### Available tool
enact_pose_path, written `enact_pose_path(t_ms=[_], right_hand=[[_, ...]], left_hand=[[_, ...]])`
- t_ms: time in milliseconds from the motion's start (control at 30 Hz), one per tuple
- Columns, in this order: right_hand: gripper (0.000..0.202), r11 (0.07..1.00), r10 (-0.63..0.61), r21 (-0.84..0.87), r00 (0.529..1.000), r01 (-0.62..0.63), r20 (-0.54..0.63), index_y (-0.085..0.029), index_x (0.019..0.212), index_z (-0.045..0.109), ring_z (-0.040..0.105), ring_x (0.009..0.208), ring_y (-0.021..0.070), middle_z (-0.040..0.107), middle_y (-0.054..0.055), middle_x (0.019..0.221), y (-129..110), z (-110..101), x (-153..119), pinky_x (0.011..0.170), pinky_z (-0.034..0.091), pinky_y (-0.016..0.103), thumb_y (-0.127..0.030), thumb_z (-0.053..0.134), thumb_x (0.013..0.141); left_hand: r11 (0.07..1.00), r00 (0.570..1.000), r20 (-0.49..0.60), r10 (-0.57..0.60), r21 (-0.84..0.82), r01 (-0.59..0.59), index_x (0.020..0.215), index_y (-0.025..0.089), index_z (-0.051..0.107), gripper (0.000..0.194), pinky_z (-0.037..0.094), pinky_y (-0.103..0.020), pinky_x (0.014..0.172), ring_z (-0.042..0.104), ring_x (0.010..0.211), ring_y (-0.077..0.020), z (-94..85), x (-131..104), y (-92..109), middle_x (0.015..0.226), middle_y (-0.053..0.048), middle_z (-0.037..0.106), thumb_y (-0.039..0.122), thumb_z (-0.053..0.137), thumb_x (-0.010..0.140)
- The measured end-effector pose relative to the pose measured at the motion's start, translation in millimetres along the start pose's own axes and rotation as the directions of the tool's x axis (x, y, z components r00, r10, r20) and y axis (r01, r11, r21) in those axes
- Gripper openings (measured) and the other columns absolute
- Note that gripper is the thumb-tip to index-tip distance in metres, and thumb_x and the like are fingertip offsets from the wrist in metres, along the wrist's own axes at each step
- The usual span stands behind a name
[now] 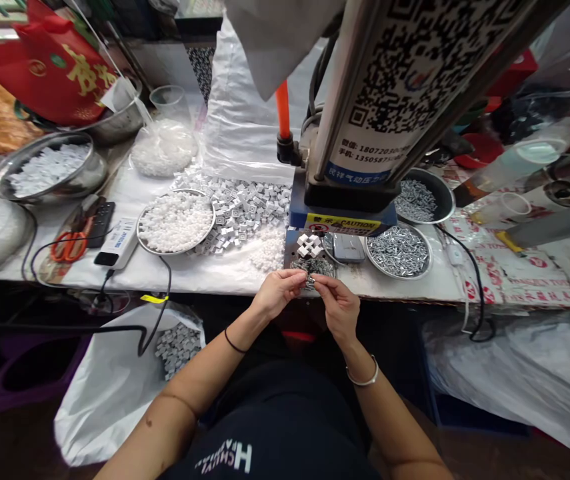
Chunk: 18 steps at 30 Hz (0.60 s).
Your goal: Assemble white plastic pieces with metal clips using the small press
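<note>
1. On a white-covered bench, far left: steel bowl (pixel 49 167) of white pieces; red bag (pixel 59 73) behind; orange scissors (pixel 69 247) near a power strip (pixel 119 243).
2. Left of centre: dish (pixel 177 222) of small white parts; loose grey-white blocks (pixel 249 207) heaped beside it. Below the bench edge, an open white sack (pixel 99 387) holding grey pieces.
3. Centre: press (pixel 355 160) over a metal plate (pixel 292 244), with white blocks (pixel 311 245) grouped on it and a pile of small metal bits (pixel 322 267) at the front.
4. Right: tray (pixel 399 251) of metal pins; dark bowl (pixel 447 203) of similar pins behind; clear cups (pixel 507 208) farther right, on red-printed sheeting (pixel 535 267).
5. Writing, left to right: gold characters on the red bag; large "H" on the dark shirt (pixel 285 427), smaller letters unclear; yellow label (pixel 342 223) reading "CAUTION"; QR codes and contact numbers, partly legible, on the press.
6. Left hand (pixel 281 293): thumb and index pinching a tiny part (pixel 311 282). Right hand (pixel 339 307): thumb and index pinching it from the other side.
7. Tiny part: at the fingertips, just above the bench's front edge, before the press. Pointing direction and long axis: cannot tell; too small and partly covered.
</note>
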State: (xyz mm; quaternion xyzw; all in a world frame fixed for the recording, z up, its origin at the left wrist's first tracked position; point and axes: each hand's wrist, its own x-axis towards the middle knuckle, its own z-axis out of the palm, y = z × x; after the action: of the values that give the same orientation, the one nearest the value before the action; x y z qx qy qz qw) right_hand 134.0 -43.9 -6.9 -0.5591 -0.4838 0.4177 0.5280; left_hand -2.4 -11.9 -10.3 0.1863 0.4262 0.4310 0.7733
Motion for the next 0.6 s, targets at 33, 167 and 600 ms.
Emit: enact_pose_path(t_ms=[33, 167, 600], right_hand=[[0.015, 1.0, -0.005, -0.001, 1.0, 0.005, 0.008, -0.024, 0.088, 0.07, 0.066, 0.089, 0.0191, 0.071, 0.002, 0.093, -0.3, 1.3, 0.4, 0.086, 0.052, 0.035, -0.033, 0.062, 0.079], [0.013, 1.0, -0.006, 0.011, 0.999, 0.005, 0.039, -0.025, 0.087, 0.071, 0.066, 0.089, 0.0183, 0.072, 0.001, 0.092, -2.5, 2.9, 2.4, 0.085, 0.051, 0.032, -0.031, 0.062, 0.08], [0.016, 0.882, -0.333, -0.321, 0.938, 0.345, 0.093, -0.029, 0.092, 0.072, 0.067, 0.084, 0.0192, 0.072, 0.001, 0.093, 3.5, -1.5, 9.0, 0.081, 0.053, 0.034, -0.026, 0.061, 0.081]], left_hand=[[0.998, 0.999, 0.03, -0.035, -0.045, 0.037, 0.076, 0.011, 0.069, 0.023, 0.042, -0.02, 0.06, 0.056, 0.062, -0.0077, 0.4, -0.5, 0.0, 0.068, -0.002, 0.064, 0.025, 0.08, 0.06], [0.989, 0.993, 0.094, -0.068, -0.125, 0.079, 0.074, 0.01, 0.068, 0.021, 0.042, -0.019, 0.059, 0.055, 0.06, -0.006, 2.2, -1.6, -1.3, 0.066, -0.001, 0.062, 0.024, 0.078, 0.063], [0.974, 0.983, 0.136, -0.122, -0.173, 0.145, 0.077, 0.01, 0.068, 0.026, 0.043, -0.018, 0.059, 0.055, 0.059, -0.0062, 8.6, -6.3, -5.6, 0.067, -0.002, 0.062, 0.029, 0.079, 0.064]])
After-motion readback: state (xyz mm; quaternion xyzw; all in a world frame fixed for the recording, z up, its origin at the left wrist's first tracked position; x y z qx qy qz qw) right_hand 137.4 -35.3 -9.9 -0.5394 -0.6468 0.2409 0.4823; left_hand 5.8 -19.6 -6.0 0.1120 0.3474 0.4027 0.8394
